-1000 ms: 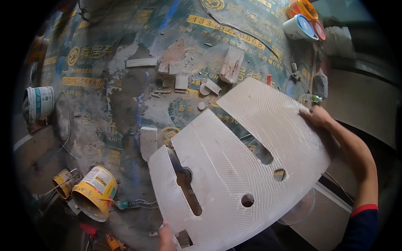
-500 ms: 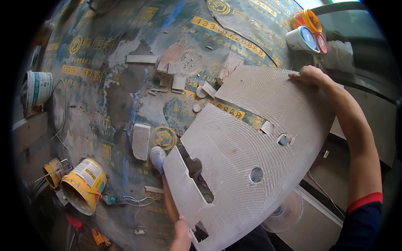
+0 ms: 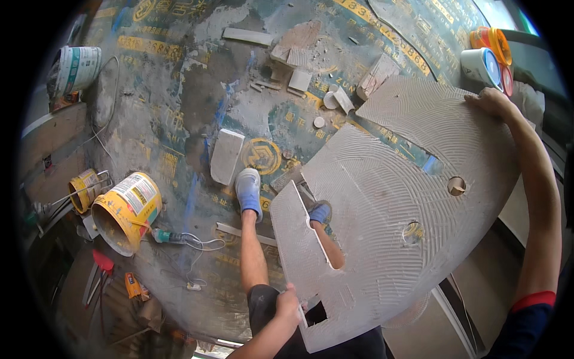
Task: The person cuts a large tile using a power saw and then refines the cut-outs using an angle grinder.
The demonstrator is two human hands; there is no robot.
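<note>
A large pale tile slab point(image 3: 371, 203) tilts across the view in front of me. Combed grey ridges of adhesive cover its upper face, and it has round holes, a long notch and a square cutout. Close to my body, my left hand point(image 3: 288, 308) is closed on the slab's lower left edge beside the square cutout. At the far right corner, my right hand point(image 3: 495, 104) grips the other edge, its thumb side on top and part of the fingers hidden behind. Through the long notch one of my shoes point(image 3: 321, 212) shows; the other shoe point(image 3: 249, 190) stands left of the slab.
Tile offcuts point(image 3: 299, 57) and a pale block point(image 3: 228, 157) lie on the dusty printed floor sheet. On the left are a yellow bucket point(image 3: 127, 212), a corded green tool point(image 3: 169, 237) and a white bucket point(image 3: 75, 70). More buckets point(image 3: 481, 67) stand at the far right.
The view has shifted, so floor objects sit further right and higher or lower. The slab is still held in both hands; both my feet now show, one through its notch.
</note>
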